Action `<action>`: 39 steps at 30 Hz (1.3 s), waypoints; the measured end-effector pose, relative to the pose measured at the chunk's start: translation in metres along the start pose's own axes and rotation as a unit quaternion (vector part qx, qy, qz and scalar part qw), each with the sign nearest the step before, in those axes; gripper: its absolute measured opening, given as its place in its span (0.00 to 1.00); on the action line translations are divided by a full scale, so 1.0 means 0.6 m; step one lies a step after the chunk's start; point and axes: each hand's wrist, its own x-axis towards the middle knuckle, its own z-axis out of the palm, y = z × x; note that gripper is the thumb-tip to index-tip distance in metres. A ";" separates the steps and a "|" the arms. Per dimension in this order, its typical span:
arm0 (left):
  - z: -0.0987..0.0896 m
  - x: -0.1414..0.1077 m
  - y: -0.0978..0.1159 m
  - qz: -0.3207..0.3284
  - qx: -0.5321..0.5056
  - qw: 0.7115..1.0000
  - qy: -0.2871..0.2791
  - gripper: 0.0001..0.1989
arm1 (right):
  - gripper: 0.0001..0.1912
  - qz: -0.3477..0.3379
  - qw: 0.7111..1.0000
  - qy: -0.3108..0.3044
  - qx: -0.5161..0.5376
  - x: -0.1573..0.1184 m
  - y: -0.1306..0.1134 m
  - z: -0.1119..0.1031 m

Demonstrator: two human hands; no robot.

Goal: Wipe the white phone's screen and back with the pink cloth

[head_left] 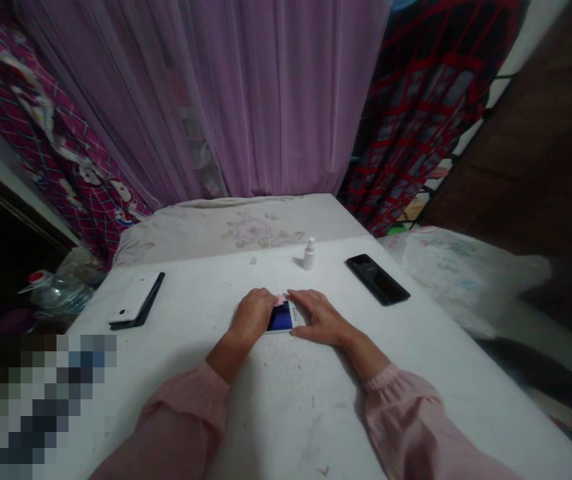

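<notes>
A white smartphone [280, 319] with a lit blue screen lies flat on the white table, sideways to me. My left hand [253, 313] is closed over its left part, pinching a small pink cloth [279, 300] at the far edge of the screen. The fingers hide the phone's left end. My right hand [320, 319] grips the right end, with the thumb at the near edge and the fingers at the far edge. Beyond the hands stands a small white pump bottle [309, 255], upright.
A black phone [377, 279] lies at the right. On the left, a white phone or back cover [135, 297] rests on a dark one. A tiny pale piece [253, 261] lies near the back. Purple curtains [276, 100] hang behind the table [286, 413].
</notes>
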 end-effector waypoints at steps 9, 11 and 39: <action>0.012 0.005 0.017 0.022 0.001 1.000 -0.009 0.12 | 0.47 0.003 1.000 0.005 -0.002 -0.001 0.003 0.003; 0.005 -0.006 0.003 0.020 0.001 1.000 -0.010 0.13 | 0.47 0.000 1.000 0.005 -0.001 -0.001 0.002 0.003; -0.029 -0.051 -0.067 -0.050 -0.051 0.997 0.023 0.14 | 0.44 0.004 1.000 -0.009 0.000 0.000 -0.006 -0.006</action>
